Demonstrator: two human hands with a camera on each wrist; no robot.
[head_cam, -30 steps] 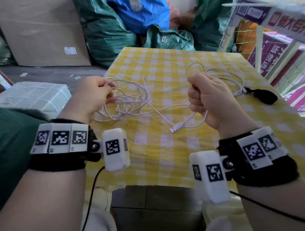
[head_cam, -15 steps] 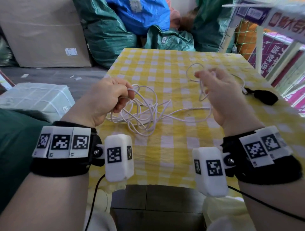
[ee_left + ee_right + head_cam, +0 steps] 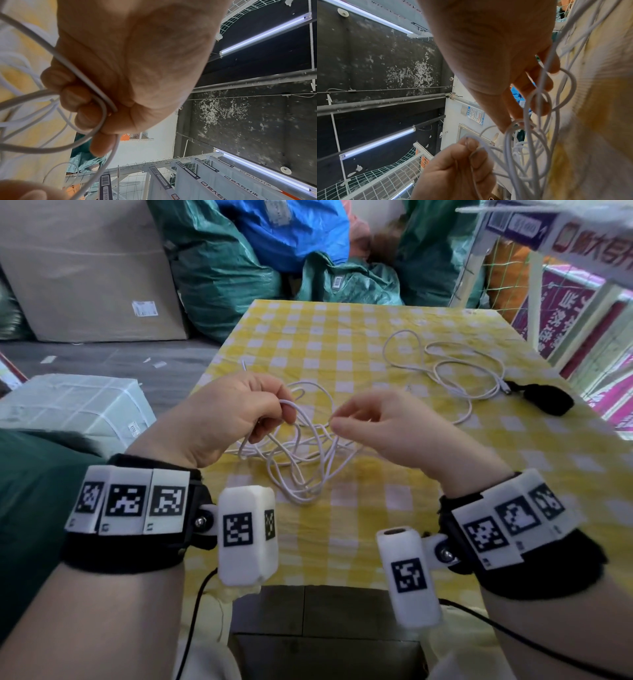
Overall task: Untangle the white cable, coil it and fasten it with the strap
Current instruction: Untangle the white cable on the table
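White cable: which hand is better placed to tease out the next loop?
Right, probably. The left hand grips loops of the cable as an anchor; the right hand reaches straight fingers into the tangle.

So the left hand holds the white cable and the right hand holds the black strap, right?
No. The strap lies on the table, away from the right hand, which is at the cable; the left hand does hold it. The head view shows this.

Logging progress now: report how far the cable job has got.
Nothing finished: the white cable is a tangle, though its far stretch lies loose. In hand: left hand grips loops, right hand picks among them. Left: untangling, coiling, and fastening with the black strap, lying unused.
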